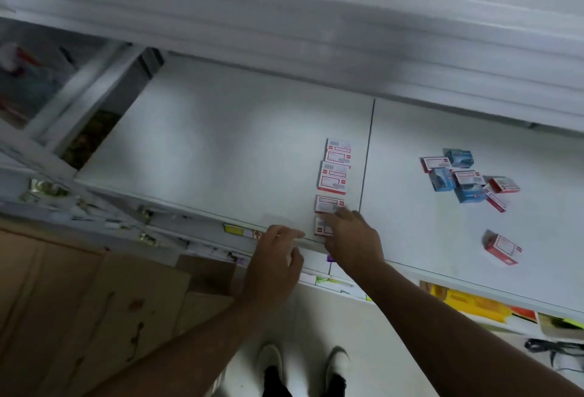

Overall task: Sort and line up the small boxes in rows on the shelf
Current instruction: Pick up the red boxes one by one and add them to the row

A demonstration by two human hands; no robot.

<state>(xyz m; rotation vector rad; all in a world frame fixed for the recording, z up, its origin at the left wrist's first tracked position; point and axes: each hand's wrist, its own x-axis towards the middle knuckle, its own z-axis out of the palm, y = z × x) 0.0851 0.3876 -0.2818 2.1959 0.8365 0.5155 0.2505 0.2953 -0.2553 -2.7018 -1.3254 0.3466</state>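
Judging by the shelf, roughly four red boxes are lined up ahead of the right hand – its grip can't be told – left hand loosely curled, empty – a mixed pile far right is left unsorted.

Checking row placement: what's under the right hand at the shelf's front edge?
The right hand lies over the nearest red-and-white box of the row. Only the box's left part shows; the rest, and any grip, is covered.

Bare forearms, no sleeves; white shoes below dark trouser legs.
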